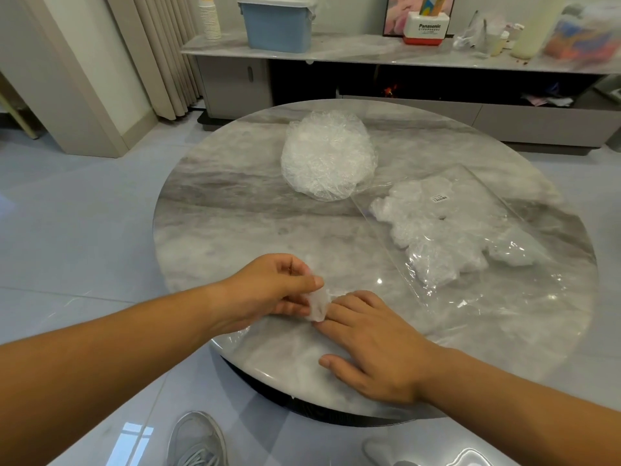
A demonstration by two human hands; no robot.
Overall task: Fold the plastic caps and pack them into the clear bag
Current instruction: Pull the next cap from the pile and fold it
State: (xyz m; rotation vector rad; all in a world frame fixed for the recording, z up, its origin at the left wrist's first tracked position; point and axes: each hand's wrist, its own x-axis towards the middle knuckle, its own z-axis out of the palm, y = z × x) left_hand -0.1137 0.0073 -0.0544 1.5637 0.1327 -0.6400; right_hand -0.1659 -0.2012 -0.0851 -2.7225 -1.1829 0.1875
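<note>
A thin clear plastic cap (318,306) lies spread at the near edge of the round marble table (215,203). My left hand (275,290) pinches a raised fold of it between thumb and fingers. My right hand (373,344) lies flat on the cap with straight fingers, pressing it to the tabletop. A puffy heap of loose plastic caps (327,154) sits at the middle far side of the table. The clear bag (463,230) lies flat on the right, with several folded caps inside and a small white label on top.
Behind the table runs a low TV cabinet (403,52) carrying a blue bin (277,23), stacked paper cups (209,16), a white and red box and bottles. My grey shoe (198,438) shows on the tiled floor below the table edge.
</note>
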